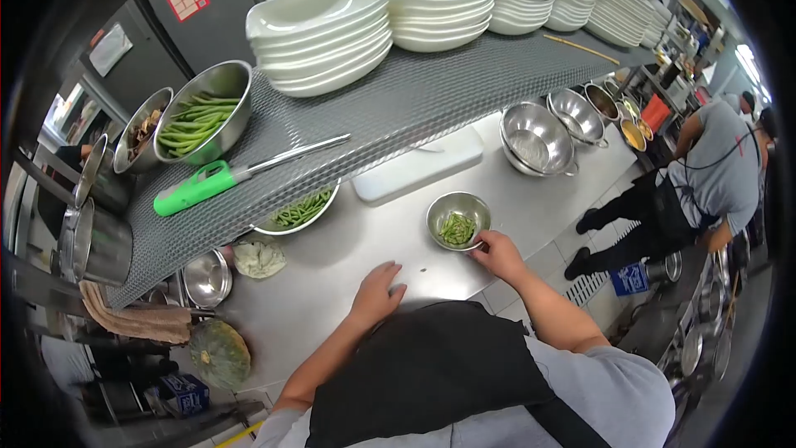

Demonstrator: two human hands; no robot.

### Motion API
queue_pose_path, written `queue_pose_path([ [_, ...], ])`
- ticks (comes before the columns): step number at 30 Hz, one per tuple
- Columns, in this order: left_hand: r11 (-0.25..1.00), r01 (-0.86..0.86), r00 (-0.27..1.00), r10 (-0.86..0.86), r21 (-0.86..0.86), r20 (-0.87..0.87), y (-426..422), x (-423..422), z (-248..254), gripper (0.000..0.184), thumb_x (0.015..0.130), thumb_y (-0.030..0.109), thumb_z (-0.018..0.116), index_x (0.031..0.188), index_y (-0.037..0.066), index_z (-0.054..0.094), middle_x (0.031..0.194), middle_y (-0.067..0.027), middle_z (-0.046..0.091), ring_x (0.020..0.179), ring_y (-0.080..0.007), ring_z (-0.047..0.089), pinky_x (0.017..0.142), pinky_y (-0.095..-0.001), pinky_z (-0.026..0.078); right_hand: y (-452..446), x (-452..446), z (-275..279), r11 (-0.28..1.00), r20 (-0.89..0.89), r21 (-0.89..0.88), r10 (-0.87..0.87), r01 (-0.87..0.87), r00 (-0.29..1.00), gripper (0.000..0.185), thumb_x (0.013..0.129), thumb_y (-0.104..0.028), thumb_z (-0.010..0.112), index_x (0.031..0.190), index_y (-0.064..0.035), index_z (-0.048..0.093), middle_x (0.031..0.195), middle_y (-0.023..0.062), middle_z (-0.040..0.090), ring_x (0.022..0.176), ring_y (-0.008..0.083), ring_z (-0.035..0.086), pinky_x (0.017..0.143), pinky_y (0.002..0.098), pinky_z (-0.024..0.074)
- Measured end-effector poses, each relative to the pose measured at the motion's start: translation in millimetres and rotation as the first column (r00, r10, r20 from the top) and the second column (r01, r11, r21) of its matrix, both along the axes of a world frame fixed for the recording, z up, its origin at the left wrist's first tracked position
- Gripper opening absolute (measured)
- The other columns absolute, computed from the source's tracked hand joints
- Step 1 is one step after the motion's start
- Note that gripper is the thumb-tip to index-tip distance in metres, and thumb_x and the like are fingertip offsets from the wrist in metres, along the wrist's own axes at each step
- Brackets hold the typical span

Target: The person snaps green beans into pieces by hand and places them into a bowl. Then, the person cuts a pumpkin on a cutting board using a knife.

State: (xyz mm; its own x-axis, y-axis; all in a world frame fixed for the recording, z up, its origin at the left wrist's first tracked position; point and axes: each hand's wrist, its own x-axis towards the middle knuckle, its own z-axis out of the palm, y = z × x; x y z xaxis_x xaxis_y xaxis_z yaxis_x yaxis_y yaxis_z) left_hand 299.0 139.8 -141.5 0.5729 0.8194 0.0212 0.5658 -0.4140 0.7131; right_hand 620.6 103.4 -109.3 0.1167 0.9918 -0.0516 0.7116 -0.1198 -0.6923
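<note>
A small steel bowl (438,214) stands on the steel counter, with chopped green beans or a similar green vegetable (457,229) in its bottom. My right hand (500,255) is closed at the bowl's near right rim, thumb and fingers pinching the edge. To the left, my left hand (379,293) is held low over the counter (332,282), holding nothing, its thumb apart from the fingers. Between the hands lies a tiny dark scrap (423,270). Behind the small bowl is a white cutting board (420,164).
Overhead, a shelf (332,133) carries stacked white dishes (319,33), a bowl of long green beans (199,123) and a green-handled lighter (199,188). Steel colanders (537,139) stand at the right, a green squash (220,354) at the left. A co-worker (713,170) is at the far right.
</note>
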Motion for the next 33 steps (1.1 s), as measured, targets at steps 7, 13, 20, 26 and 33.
queue_pose_path([
  [7,0.937,0.189,0.943,-0.09,0.292,-0.321,-7.3,90.1,-25.6,0.066,0.094,0.039,0.062,0.148,0.009,0.042,0.155,-0.0247,0.035,0.145,-0.0386,0.032,0.118,-0.0495,0.029,34.3,63.1,9.7,0.998,-0.084,-0.009,0.062,-0.063,0.994,0.023,0.082,-0.02,0.076,0.095,-0.0039,0.067,0.089,0.0164,0.068,0.08,0.0325,0.067,0.074,0.0427,0.0536],
  [13,0.951,-0.069,0.932,0.17,0.303,-0.321,-24.5,111.4,-23.1,0.074,0.093,0.043,0.063,0.15,0.002,0.038,0.158,-0.0281,0.028,0.147,-0.0425,0.026,0.119,-0.0527,0.024,43.3,131.2,10.9,0.98,0.104,0.033,0.191,-0.196,0.976,0.022,0.081,-0.018,0.076,0.097,-0.0063,0.065,0.087,0.0137,0.066,0.079,0.0319,0.066,0.072,0.044,0.0532],
  [20,0.948,-0.144,0.913,0.237,0.283,-0.332,-18.0,143.0,-17.7,0.079,0.094,0.045,0.06,0.151,-0.003,0.033,0.158,-0.0311,0.023,0.149,-0.0441,0.021,0.121,-0.0525,0.02,-67.6,216.4,25.4,0.991,0.114,0.059,0.109,-0.116,0.988,0.027,0.074,-0.015,0.078,0.097,-0.0071,0.065,0.085,0.0115,0.065,0.077,0.0279,0.066,0.069,0.0408,0.0535],
  [26,0.954,0.214,0.957,-0.161,0.21,-0.242,8.0,237.7,-29.8,0.082,0.095,0.053,0.053,0.152,-0.004,0.031,0.159,-0.0286,0.024,0.15,-0.0406,0.02,0.123,-0.0499,0.017,-210.4,207.1,-16.2,0.958,0.256,0.014,-0.279,0.285,0.926,0.025,0.075,-0.014,0.077,0.095,-0.0063,0.064,0.082,0.0115,0.064,0.075,0.0284,0.066,0.067,0.0395,0.0536],
  [33,0.723,0.668,0.737,-0.676,0.179,-0.019,-46.4,321.9,-37.1,0.078,0.094,0.05,0.057,0.148,-0.004,0.038,0.155,-0.0257,0.035,0.148,-0.0375,0.028,0.122,-0.0464,0.022,-217.2,141.7,-94.1,0.92,0.247,-0.157,-0.316,0.36,0.916,0.022,0.079,-0.014,0.076,0.093,-0.003,0.064,0.084,0.0154,0.065,0.076,0.0321,0.066,0.069,0.0414,0.0539],
])
